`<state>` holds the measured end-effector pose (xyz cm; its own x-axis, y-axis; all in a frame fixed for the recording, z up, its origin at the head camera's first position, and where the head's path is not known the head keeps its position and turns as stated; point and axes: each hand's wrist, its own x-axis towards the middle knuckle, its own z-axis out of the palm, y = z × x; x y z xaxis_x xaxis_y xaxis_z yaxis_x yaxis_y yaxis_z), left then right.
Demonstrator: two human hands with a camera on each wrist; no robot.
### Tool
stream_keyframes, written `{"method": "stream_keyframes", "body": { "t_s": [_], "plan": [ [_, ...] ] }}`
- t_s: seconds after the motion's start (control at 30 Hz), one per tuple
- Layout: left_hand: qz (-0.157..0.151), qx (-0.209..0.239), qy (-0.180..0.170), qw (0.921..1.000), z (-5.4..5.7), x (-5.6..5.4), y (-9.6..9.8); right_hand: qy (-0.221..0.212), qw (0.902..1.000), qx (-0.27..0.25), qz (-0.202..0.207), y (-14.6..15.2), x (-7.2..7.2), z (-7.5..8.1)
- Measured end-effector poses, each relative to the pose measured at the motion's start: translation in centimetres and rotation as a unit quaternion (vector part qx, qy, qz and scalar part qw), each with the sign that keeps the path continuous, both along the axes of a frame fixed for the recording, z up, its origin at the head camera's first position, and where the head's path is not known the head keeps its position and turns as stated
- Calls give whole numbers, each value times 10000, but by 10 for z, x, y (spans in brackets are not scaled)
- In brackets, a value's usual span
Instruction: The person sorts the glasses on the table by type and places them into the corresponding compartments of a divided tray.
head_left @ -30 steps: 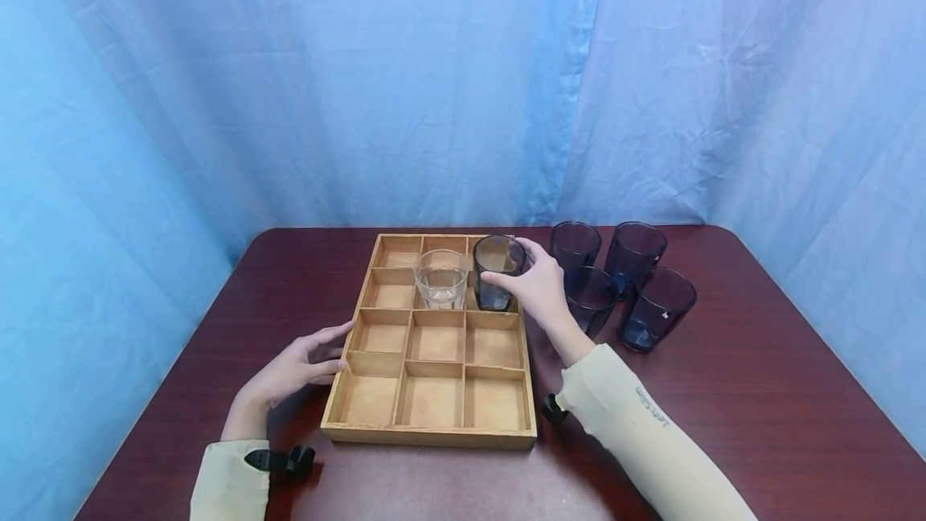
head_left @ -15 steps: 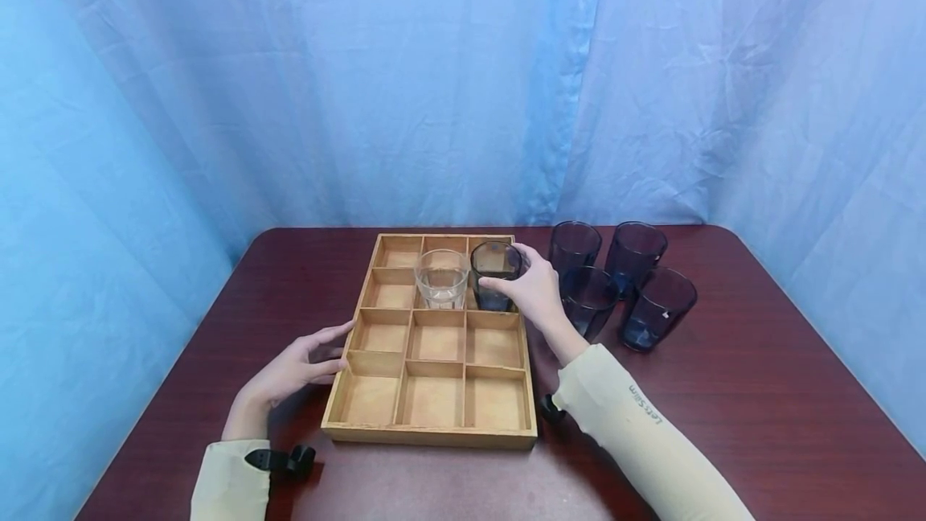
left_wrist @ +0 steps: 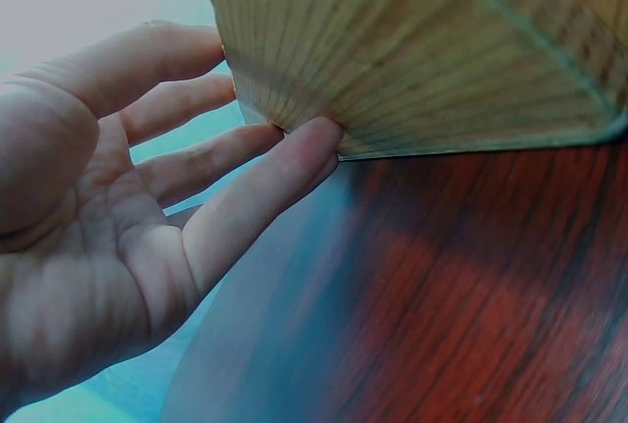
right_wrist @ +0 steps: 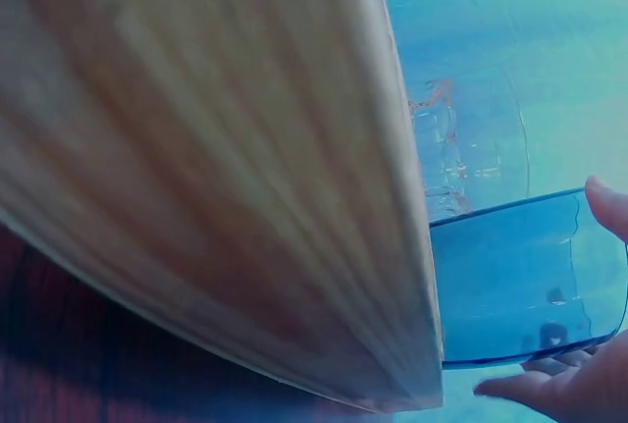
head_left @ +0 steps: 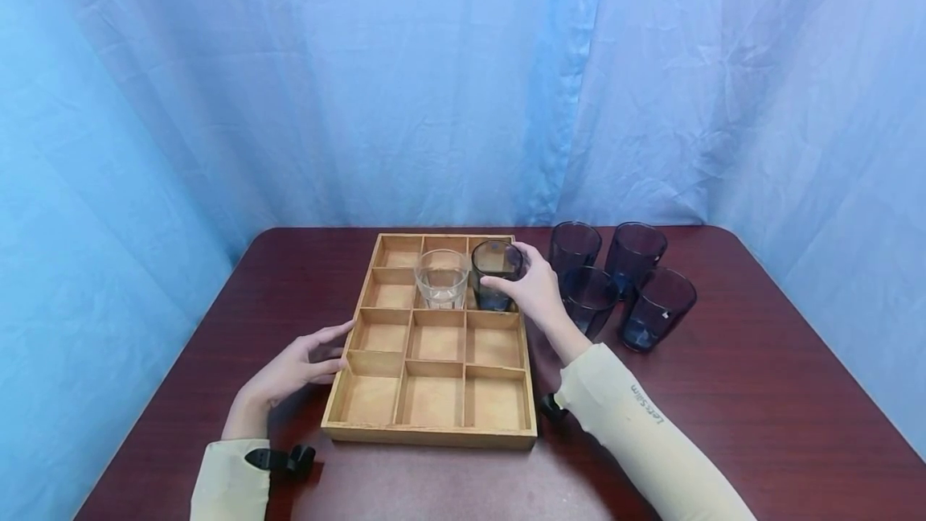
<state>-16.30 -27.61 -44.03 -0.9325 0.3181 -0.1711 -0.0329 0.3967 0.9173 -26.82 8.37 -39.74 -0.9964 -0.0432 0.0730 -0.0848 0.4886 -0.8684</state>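
Note:
A wooden tray [head_left: 434, 438] divided into several square compartments lies on the table. My right hand [head_left: 537, 289] holds a dark tinted glass [head_left: 495, 278] near its rim, thumb on the near side. That glass stands upright in the right column, second row from the back; in the right wrist view its lower part is hidden behind the tray wall [right_wrist: 226, 168]. Just left of it a clear glass [head_left: 441, 284] sits in the middle compartment. My left hand [head_left: 292, 372] touches the tray's left side with straight fingertips, as the left wrist view shows at the wooden wall [left_wrist: 392, 60].
Several more dark tinted glasses [head_left: 654, 308] stand upright in a group to the right of the tray, close behind my right forearm. The dark red table [head_left: 781, 392] reaches back to a blue curtain [head_left: 434, 87].
The dark glass in my right hand has lowered slightly into the tray compartment, then held nearly still. My left hand has stayed at the tray's side.

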Motion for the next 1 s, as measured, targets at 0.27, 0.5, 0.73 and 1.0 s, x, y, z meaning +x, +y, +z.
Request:
{"method": "stream_keyframes", "body": {
  "t_s": [0.27,0.5,0.73,1.0],
  "plan": [
    [-21,49,-10,10000,-1,0,0,31,9995,182,247,2,2,-1],
    [-61,95,5,9999,-1,0,0,348,9985,212,379,5,6,3],
    [-17,-3,-12,10000,-3,0,1,675,9965,86,482,10,16,10],
    [17,-46,-13,10000,-5,-1,-1,706,9950,-246,657,15,34,23]
  ]
}}
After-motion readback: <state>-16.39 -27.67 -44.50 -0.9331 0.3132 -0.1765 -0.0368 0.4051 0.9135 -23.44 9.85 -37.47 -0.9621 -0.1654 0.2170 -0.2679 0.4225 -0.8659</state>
